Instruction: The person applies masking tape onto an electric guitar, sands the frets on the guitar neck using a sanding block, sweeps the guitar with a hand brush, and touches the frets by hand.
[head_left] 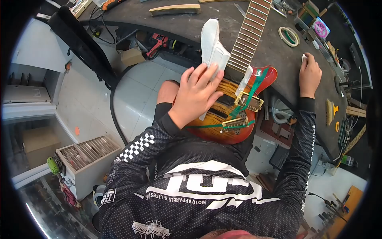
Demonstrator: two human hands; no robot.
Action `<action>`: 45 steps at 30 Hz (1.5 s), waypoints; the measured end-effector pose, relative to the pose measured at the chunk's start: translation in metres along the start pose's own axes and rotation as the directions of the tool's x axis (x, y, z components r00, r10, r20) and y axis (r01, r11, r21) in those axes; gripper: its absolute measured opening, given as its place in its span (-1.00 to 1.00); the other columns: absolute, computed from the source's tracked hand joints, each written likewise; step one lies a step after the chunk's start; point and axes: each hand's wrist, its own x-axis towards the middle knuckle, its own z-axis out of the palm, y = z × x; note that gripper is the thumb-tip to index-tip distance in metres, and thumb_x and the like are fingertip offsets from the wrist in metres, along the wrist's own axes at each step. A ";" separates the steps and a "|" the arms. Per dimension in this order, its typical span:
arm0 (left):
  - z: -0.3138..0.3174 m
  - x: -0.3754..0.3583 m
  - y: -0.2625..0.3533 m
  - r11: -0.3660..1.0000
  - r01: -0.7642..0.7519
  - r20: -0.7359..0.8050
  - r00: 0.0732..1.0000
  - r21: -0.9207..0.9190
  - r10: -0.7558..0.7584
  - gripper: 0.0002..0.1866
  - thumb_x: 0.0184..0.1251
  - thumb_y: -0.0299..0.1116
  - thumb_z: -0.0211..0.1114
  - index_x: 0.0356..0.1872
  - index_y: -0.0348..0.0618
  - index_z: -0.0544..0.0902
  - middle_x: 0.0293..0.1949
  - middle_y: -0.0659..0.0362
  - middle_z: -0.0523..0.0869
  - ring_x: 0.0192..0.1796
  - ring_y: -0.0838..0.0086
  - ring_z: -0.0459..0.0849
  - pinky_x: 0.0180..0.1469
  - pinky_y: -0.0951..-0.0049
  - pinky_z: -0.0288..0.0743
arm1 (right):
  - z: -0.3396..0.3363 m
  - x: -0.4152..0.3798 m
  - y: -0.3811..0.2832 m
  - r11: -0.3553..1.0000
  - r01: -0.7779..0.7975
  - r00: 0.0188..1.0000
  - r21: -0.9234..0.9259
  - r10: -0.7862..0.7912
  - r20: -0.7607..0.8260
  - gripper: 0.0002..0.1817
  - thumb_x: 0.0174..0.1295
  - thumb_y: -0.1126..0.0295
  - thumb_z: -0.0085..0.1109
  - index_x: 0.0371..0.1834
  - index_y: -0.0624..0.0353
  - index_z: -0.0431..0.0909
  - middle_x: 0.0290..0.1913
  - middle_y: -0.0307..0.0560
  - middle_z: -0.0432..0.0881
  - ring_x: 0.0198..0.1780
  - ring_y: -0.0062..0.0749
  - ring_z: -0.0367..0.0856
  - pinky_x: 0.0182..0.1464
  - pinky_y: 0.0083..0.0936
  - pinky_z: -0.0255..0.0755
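Left of the left hand (197,92), lower down, a box of upright slabs (88,151) stood on the floor (137,85); a red power tool (157,44) lay beyond the hand, up and to its left. The left hand was open, palm down and fingers fanned over the guitar (199,133), its fingertips on a white covering (215,44) at the guitar's edge. The guitar was directly under and to the right of that hand, its body over the person's lap and its neck (250,34) reaching out over the desk (179,24). Just right of the hand, green tape (257,83) ran across two gold-framed pickups (249,101) (235,125).

The body looked solid, stiff and probably fairly heavy, its glossy finish likely slick under bare fingers. The white covering seemed thin and soft, apt to crease or slide if pressed. The pickups looked the delicate part, so the better hold would be one palm at the body's rim and the other under the neck, clear of the tape.

Farther right, the right hand (310,77) was over the desk, fingers bent in, a small white piece (304,57) pinched at the tips. A ring-shaped coil (289,36) lay to its left, and a brush (330,112) below and to its right.
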 end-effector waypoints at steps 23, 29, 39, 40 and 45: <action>-0.030 -0.132 -0.015 0.924 0.327 0.160 0.941 -0.198 -0.299 -0.56 0.50 -0.40 0.55 0.36 -0.11 0.80 0.38 0.02 0.65 0.41 0.04 0.67 0.52 -0.02 0.45 | -0.009 -0.111 0.312 0.388 -0.888 0.278 -0.247 0.880 0.385 0.03 0.37 -0.27 0.53 0.67 0.33 0.54 0.57 0.31 0.66 0.55 0.11 0.65 0.60 -0.03 0.47; -0.023 -0.171 -0.019 0.862 0.438 0.162 0.898 -0.254 -0.408 -0.54 0.53 -0.41 0.52 0.40 -0.09 0.77 0.41 0.02 0.65 0.44 0.05 0.65 0.54 0.02 0.46 | -0.051 -0.082 0.288 0.462 -0.710 0.691 0.532 0.602 0.399 -0.45 0.54 0.23 0.58 0.40 0.42 0.74 0.20 -0.08 0.87 0.14 -0.45 0.79 0.28 -0.41 0.59; -0.019 -0.173 -0.016 0.862 0.441 0.167 0.897 -0.252 -0.410 -0.49 0.52 -0.46 0.49 0.46 -0.12 0.71 0.37 0.01 0.66 0.44 0.05 0.66 0.51 0.04 0.48 | -0.127 0.052 -0.223 0.487 0.195 0.869 0.851 -0.488 0.080 -0.59 0.58 0.27 0.48 0.26 0.21 0.50 -0.08 0.31 0.84 -0.04 0.40 0.83 -0.04 0.07 0.71; -0.020 -0.174 -0.014 0.852 0.451 0.165 0.892 -0.265 -0.421 -0.49 0.52 -0.46 0.49 0.46 -0.12 0.71 0.36 0.01 0.66 0.44 0.05 0.67 0.51 0.04 0.48 | -0.112 0.053 -0.247 0.457 0.248 0.879 0.854 -0.476 0.000 -0.56 0.59 0.24 0.49 0.28 0.19 0.48 -0.12 0.26 0.84 -0.08 0.37 0.84 -0.08 0.06 0.70; -0.026 -0.183 -0.014 0.804 0.502 0.144 0.864 -0.318 -0.483 -0.49 0.51 -0.49 0.48 0.45 -0.13 0.71 0.34 0.01 0.67 0.39 0.05 0.70 0.48 0.04 0.50 | -0.104 0.051 -0.248 0.566 0.172 0.949 0.806 -0.314 0.018 -0.63 0.61 0.27 0.48 0.23 0.25 0.57 -0.16 0.25 0.84 -0.12 0.35 0.85 -0.15 0.03 0.69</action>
